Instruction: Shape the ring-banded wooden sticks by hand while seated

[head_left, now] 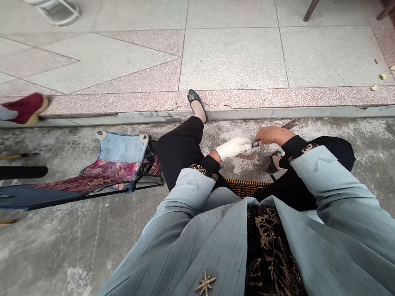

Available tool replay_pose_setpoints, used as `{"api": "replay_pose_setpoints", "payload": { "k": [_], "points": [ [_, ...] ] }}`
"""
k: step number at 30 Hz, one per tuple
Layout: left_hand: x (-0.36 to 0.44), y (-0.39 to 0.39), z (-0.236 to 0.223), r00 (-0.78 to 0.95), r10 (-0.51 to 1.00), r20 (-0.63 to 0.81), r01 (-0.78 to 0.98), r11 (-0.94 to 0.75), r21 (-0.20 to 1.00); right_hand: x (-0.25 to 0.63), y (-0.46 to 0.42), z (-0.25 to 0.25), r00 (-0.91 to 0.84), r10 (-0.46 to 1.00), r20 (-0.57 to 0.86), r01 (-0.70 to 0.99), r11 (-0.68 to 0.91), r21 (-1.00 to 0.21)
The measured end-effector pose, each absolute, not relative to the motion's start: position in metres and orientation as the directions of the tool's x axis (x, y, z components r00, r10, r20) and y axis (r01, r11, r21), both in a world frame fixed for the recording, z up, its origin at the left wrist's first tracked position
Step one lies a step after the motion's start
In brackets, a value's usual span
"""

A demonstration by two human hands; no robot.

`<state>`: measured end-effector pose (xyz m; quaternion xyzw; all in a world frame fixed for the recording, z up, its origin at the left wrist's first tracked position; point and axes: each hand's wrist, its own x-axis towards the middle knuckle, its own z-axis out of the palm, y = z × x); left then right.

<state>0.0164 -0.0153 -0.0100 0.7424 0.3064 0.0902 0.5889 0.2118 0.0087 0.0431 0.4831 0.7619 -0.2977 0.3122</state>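
A white knit glove covers my left hand, whose fingers are closed at one end of a short dark-grey ribbed cylinder, bolt-like in look. Bare, my right hand pinches the other end, so the two hands almost meet in front of my knees. Beyond the right hand a flat brown strip juts out; whether the hand touches it I cannot tell. Below the gloved fingers, a brown curved piece shows near the concrete, partly hidden.
A folding chair with floral and denim cloth stands at left. Across the front runs a raised tiled step, one black shoe resting on it. A person's red shoe is at far left. Woven wicker shows beneath me.
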Motion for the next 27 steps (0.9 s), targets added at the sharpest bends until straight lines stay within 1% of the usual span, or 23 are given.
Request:
{"api": "replay_pose_setpoints", "payload": {
  "k": [2, 3, 5, 6, 7, 9, 11, 12, 14, 16, 17, 19, 21, 22, 23, 25, 26, 27],
  "points": [
    [0.015, -0.013, -0.007, 0.767, 0.596, -0.237, 0.360, -0.095, 0.928, 0.217, 0.009, 0.046, -0.398, 0.400, -0.826, 0.907, 0.305, -0.289],
    [0.014, -0.012, -0.006, 0.748, 0.617, -0.243, 0.363, -0.073, 0.929, 0.221, 0.010, 0.049, -0.447, 0.334, -0.830, 0.889, 0.266, -0.372],
    [0.012, -0.010, -0.004, 0.714, 0.654, -0.249, 0.346, -0.022, 0.938, 0.231, 0.014, 0.058, -0.574, 0.246, -0.781, 0.818, 0.192, -0.542],
    [0.011, -0.009, -0.004, 0.701, 0.670, -0.245, 0.325, 0.006, 0.946, 0.236, 0.016, 0.064, -0.653, 0.234, -0.720, 0.756, 0.145, -0.638],
    [0.010, -0.009, -0.004, 0.685, 0.689, -0.239, 0.301, 0.032, 0.953, 0.240, 0.018, 0.069, -0.704, 0.271, -0.656, 0.699, 0.102, -0.708],
    [0.009, -0.008, -0.006, 0.662, 0.717, -0.220, 0.225, 0.089, 0.970, 0.247, 0.020, 0.077, -0.713, 0.456, -0.533, 0.605, 0.018, -0.796],
    [0.009, -0.009, -0.008, 0.676, 0.713, -0.188, 0.141, 0.125, 0.982, 0.249, 0.021, 0.079, -0.600, 0.671, -0.435, 0.551, -0.048, -0.833],
    [0.010, -0.009, -0.010, 0.690, 0.702, -0.176, 0.114, 0.134, 0.984, 0.248, 0.022, 0.078, -0.519, 0.751, -0.407, 0.544, -0.076, -0.835],
    [0.012, -0.011, -0.012, 0.718, 0.675, -0.173, 0.109, 0.137, 0.985, 0.244, 0.023, 0.072, -0.366, 0.844, -0.392, 0.596, -0.111, -0.795],
    [0.015, -0.013, -0.014, 0.731, 0.651, -0.207, 0.189, 0.098, 0.977, 0.238, 0.025, 0.063, -0.261, 0.877, -0.404, 0.732, -0.092, -0.674],
    [0.017, -0.014, -0.015, 0.737, 0.638, -0.225, 0.236, 0.069, 0.969, 0.234, 0.025, 0.059, -0.227, 0.882, -0.412, 0.813, -0.061, -0.579],
    [0.019, -0.016, -0.018, 0.750, 0.616, -0.242, 0.310, -0.005, 0.951, 0.226, 0.024, 0.053, -0.197, 0.873, -0.447, 0.936, 0.031, -0.352],
    [0.019, -0.017, -0.021, 0.751, 0.616, -0.238, 0.349, -0.065, 0.935, 0.218, 0.020, 0.049, -0.203, 0.822, -0.532, 0.978, 0.139, -0.157],
    [0.019, -0.017, -0.022, 0.748, 0.621, -0.237, 0.362, -0.082, 0.928, 0.215, 0.018, 0.047, -0.209, 0.783, -0.585, 0.977, 0.194, -0.090],
    [0.018, -0.016, -0.023, 0.746, 0.621, -0.241, 0.372, -0.088, 0.924, 0.212, 0.016, 0.045, -0.218, 0.742, -0.634, 0.968, 0.246, -0.045],
    [0.016, -0.015, -0.025, 0.756, 0.600, -0.261, 0.373, -0.068, 0.925, 0.209, 0.012, 0.043, -0.248, 0.666, -0.704, 0.942, 0.334, -0.017],
    [0.015, -0.014, -0.026, 0.766, 0.585, -0.266, 0.369, -0.061, 0.928, 0.209, 0.011, 0.042, -0.276, 0.626, -0.729, 0.929, 0.368, -0.036],
    [0.014, -0.013, -0.026, 0.770, 0.582, -0.261, 0.360, -0.059, 0.931, 0.211, 0.011, 0.042, -0.309, 0.568, -0.763, 0.919, 0.385, -0.085]
  ]
}}
